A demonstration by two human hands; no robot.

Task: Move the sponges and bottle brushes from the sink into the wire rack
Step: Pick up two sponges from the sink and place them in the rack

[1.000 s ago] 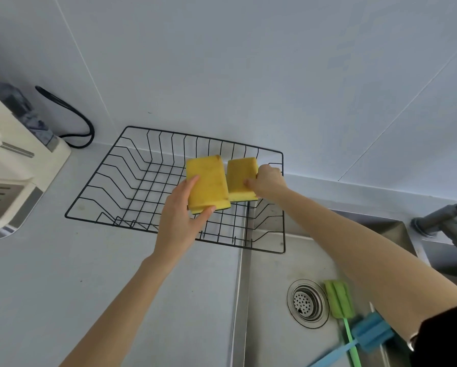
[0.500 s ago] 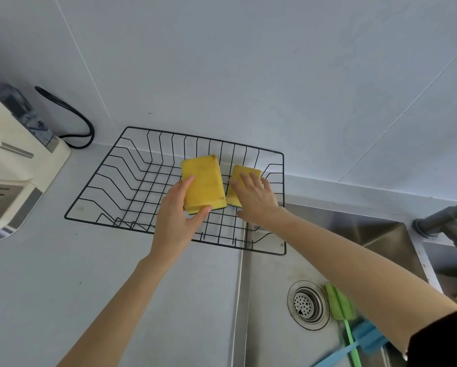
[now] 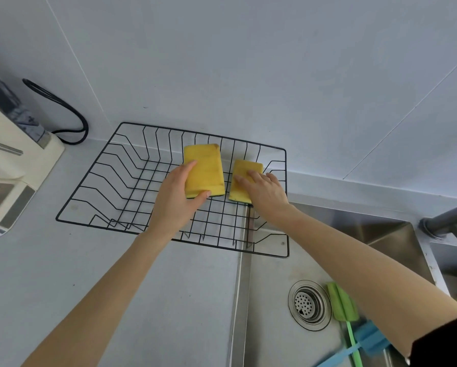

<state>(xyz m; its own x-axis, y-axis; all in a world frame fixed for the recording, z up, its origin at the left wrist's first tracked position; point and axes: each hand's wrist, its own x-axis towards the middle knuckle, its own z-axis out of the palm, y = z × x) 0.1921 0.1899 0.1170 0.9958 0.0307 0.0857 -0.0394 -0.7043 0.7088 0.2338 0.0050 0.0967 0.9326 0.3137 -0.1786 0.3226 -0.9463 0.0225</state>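
A rectangular yellow sponge (image 3: pixel 205 170) is gripped between thumb and fingers of the left hand (image 3: pixel 175 201) over the black wire rack (image 3: pixel 116 178). A second, smaller sponge (image 3: pixel 242 178) is pressed flat onto the rack's grid under the spread fingers of the right hand (image 3: pixel 265 192). A green brush (image 3: pixel 341 305) and a blue brush (image 3: pixel 368 340) are seen in the steel sink (image 3: pixel 269 300).

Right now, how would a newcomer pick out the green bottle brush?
Start at the steel sink on the right and find its round drain. The green bottle brush lies just right of it, thin handle toward the viewer, crossing a blue brush.
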